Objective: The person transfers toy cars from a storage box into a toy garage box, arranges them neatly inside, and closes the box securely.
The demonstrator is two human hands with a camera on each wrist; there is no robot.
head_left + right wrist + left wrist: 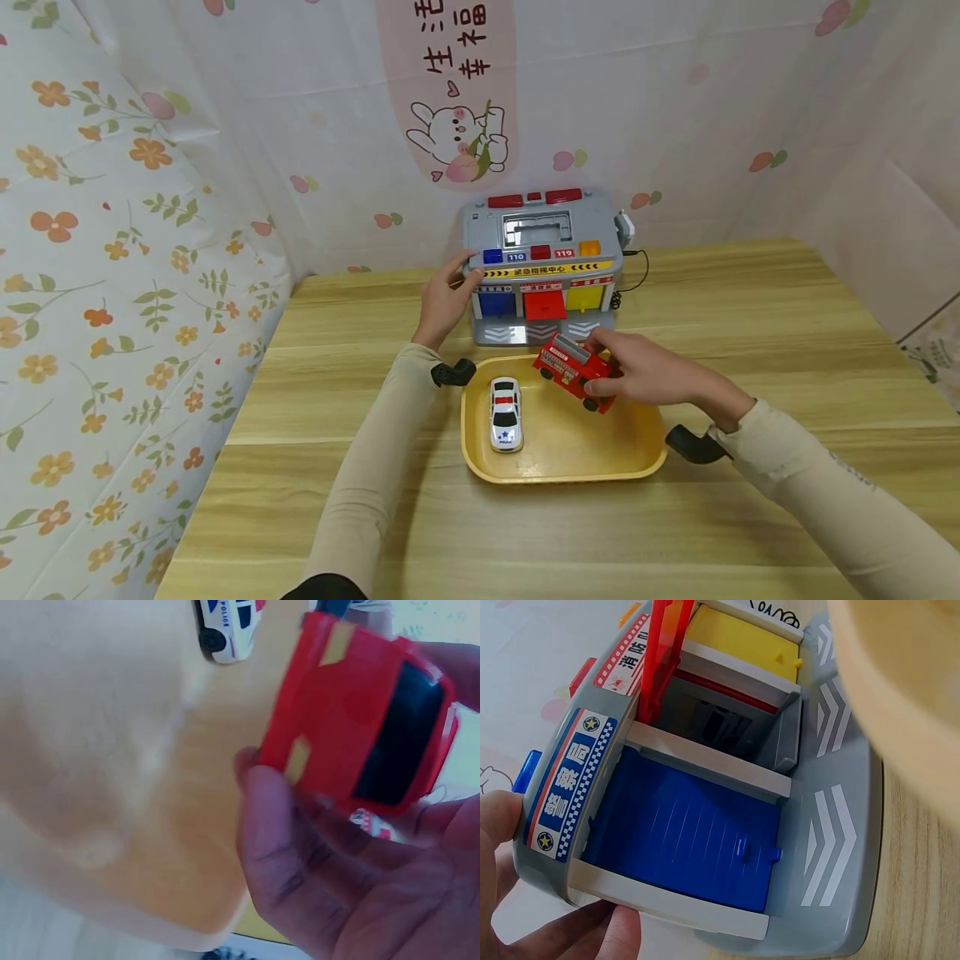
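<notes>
Fingers of the right hand (648,371) pinch the red toy fire truck (567,360) over the yellow tray (573,446), its long axis slanting far-left toward the toy emergency station (483,225); the left hand's (442,307) fingers spread against that station.

In the head view the left hand (444,307) partly hides the station's (555,273) 9 o'clock end and the right hand (645,371) the truck's (562,360) 3 o'clock end; the truck's lettering is too small to read, the sleeves (363,500) run out of frame at 7 and 4 o'clock, and the wall lettering (438,58) is cut off at 12. From the left wrist, the left hand is cropped at 8 o'clock, the tray (915,697) at 2, and dim shapes in the middle bay (712,724) cannot be made out. From the right wrist, the truck is blurred, the car (232,630) cut off at 12 o'clock and the right hand at 4
</notes>
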